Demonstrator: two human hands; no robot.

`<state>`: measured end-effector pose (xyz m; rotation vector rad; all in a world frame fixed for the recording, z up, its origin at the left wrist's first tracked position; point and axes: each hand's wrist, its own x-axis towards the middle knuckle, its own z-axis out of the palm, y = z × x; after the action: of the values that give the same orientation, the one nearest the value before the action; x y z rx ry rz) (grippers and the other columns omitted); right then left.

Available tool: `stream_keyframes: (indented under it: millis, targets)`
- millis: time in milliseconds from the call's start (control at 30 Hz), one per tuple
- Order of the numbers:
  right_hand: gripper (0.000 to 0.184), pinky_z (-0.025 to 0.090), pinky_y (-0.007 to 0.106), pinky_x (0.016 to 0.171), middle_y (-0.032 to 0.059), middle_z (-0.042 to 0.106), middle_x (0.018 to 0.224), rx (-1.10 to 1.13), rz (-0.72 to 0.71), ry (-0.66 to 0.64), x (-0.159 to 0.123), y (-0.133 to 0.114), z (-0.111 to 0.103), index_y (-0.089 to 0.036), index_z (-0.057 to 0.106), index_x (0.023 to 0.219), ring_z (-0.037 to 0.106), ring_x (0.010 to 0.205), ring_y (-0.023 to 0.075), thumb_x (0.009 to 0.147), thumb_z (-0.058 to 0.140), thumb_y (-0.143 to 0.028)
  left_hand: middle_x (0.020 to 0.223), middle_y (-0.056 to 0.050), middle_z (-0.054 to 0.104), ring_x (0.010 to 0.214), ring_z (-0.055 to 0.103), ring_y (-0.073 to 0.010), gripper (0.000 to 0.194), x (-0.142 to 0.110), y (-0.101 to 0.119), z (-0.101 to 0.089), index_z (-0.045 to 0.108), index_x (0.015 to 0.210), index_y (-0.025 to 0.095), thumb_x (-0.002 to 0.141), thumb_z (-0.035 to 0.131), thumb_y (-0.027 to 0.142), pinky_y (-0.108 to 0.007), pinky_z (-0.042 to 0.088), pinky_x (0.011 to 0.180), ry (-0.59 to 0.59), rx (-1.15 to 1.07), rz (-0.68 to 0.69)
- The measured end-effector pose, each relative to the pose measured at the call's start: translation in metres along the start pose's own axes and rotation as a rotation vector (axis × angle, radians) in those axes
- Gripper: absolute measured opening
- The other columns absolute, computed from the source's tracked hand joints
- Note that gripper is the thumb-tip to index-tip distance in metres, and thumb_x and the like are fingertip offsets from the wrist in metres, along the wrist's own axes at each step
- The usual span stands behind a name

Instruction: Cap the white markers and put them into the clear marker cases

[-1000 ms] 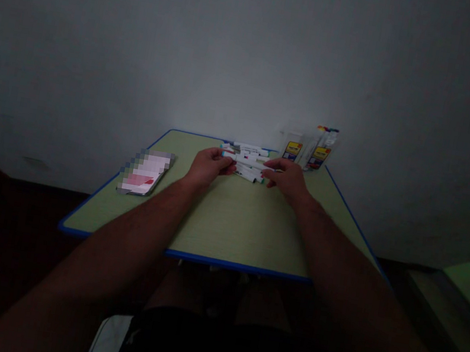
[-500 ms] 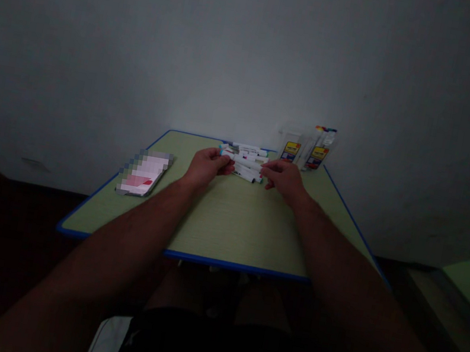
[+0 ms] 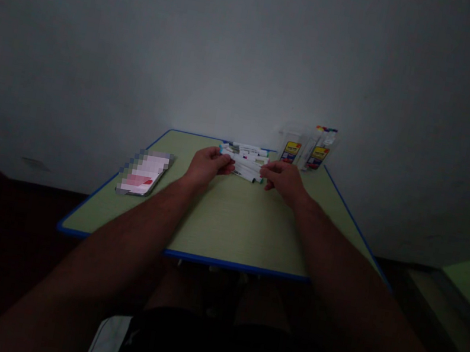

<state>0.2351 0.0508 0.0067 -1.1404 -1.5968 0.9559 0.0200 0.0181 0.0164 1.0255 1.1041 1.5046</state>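
Note:
A white marker [image 3: 248,164] lies level between my two hands, above a small heap of other white markers [image 3: 250,150] near the table's back edge. My left hand [image 3: 211,166] pinches its left end, where a light blue tip shows. At the other end, the fingertips of my right hand [image 3: 283,179] are closed on the marker. Loose markers with dark and green ends stick out below it. Fine detail of the fingertips is lost in the dim light.
A clear plastic case [image 3: 291,149] with a yellow label stands at the back right, beside another case [image 3: 320,154] holding markers with coloured ends. On the left lies a phone [image 3: 145,174], its screen blurred. The pale green table [image 3: 240,225] has a blue rim, and a wall rises behind it.
Both hands keep almost the same place and grip on the marker. Only a very slight shift shows.

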Motion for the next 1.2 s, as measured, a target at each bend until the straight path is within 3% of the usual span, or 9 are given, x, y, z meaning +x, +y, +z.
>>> stream_keyframes:
  millis: [233, 400, 600, 733, 867, 1200]
  targets:
    - [0.013, 0.055, 0.022, 0.045, -0.0014, 0.066, 0.059, 0.115, 0.047, -0.077, -0.006, -0.009, 0.003, -0.015, 0.065, 0.078, 0.06, 0.043, 0.0096, 0.074, 0.076, -0.01, 0.078, -0.006, 0.073, 0.065, 0.068, -0.0134, 0.013, -0.001, -0.002, 0.001, 0.066, 0.082, 0.013, 0.073, 0.074, 0.007, -0.035, 0.061, 0.078, -0.043, -0.015, -0.018]
    - [0.017, 0.061, 0.025, 0.053, 0.0023, 0.071, 0.064, 0.17, 0.133, -0.153, -0.013, -0.019, 0.008, -0.014, 0.066, 0.084, 0.068, 0.051, 0.0135, 0.079, 0.067, 0.002, 0.079, -0.008, 0.073, 0.066, 0.067, -0.0148, 0.008, 0.0, -0.004, 0.001, 0.067, 0.08, 0.013, 0.076, 0.071, 0.007, -0.036, 0.06, 0.077, -0.047, 0.0, -0.021]
    - [0.017, 0.064, 0.027, 0.057, 0.0058, 0.073, 0.068, 0.211, 0.154, -0.171, -0.013, -0.019, 0.009, -0.012, 0.066, 0.082, 0.073, 0.059, 0.0174, 0.076, 0.075, 0.001, 0.078, -0.005, 0.071, 0.064, 0.068, -0.0133, 0.006, -0.001, -0.003, 0.0, 0.065, 0.081, 0.012, 0.079, 0.069, 0.009, -0.032, 0.059, 0.073, -0.05, -0.004, -0.027]
    - [0.018, 0.064, 0.027, 0.057, 0.0062, 0.073, 0.067, 0.212, 0.134, -0.208, -0.012, -0.016, 0.008, -0.013, 0.068, 0.08, 0.074, 0.06, 0.0184, 0.072, 0.084, -0.008, 0.074, -0.005, 0.07, 0.064, 0.068, -0.0132, 0.008, -0.001, -0.001, 0.001, 0.061, 0.079, 0.013, 0.082, 0.067, 0.008, -0.027, 0.058, 0.067, -0.052, -0.022, -0.057]
    - [0.011, 0.061, 0.023, 0.051, 0.005, 0.071, 0.061, 0.197, 0.111, -0.215, -0.012, -0.016, 0.008, -0.013, 0.07, 0.076, 0.071, 0.055, 0.0159, 0.081, 0.079, -0.017, 0.073, -0.006, 0.071, 0.062, 0.068, -0.0137, 0.01, -0.001, 0.001, 0.002, 0.058, 0.078, 0.014, 0.085, 0.063, 0.009, -0.028, 0.058, 0.065, -0.041, -0.04, -0.09]
    - [0.009, 0.06, 0.026, 0.052, 0.0047, 0.072, 0.064, 0.19, 0.108, -0.199, -0.011, -0.015, 0.009, -0.013, 0.074, 0.076, 0.068, 0.051, 0.014, 0.075, 0.076, -0.005, 0.075, -0.007, 0.072, 0.064, 0.068, -0.0146, 0.006, 0.0, 0.002, 0.002, 0.058, 0.083, 0.015, 0.085, 0.063, 0.013, -0.027, 0.056, 0.063, -0.054, -0.035, -0.093]
